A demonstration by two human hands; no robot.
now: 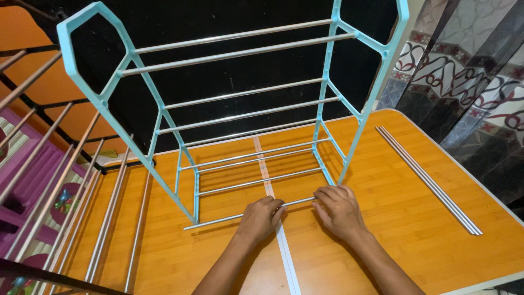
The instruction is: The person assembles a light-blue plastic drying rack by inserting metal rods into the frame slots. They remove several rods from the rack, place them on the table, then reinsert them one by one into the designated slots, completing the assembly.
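both hands were at the lowest front rod (218, 220) of the light-blue rack frame (191, 164), which stood on the orange table (415, 218). the step in hand looked like seating that rod into the frame's side pieces. the left hand (261, 217) was curled over the rod near its middle, fingers closed on it; the right hand (338, 210) lay just beside, fingers bent over the rod's right stretch, though i could not tell whether they truly gripped it. the rod ran under both palms. the next move would call for even pressure toward the sockets. spare rods (431, 183) lay well apart, to the right.
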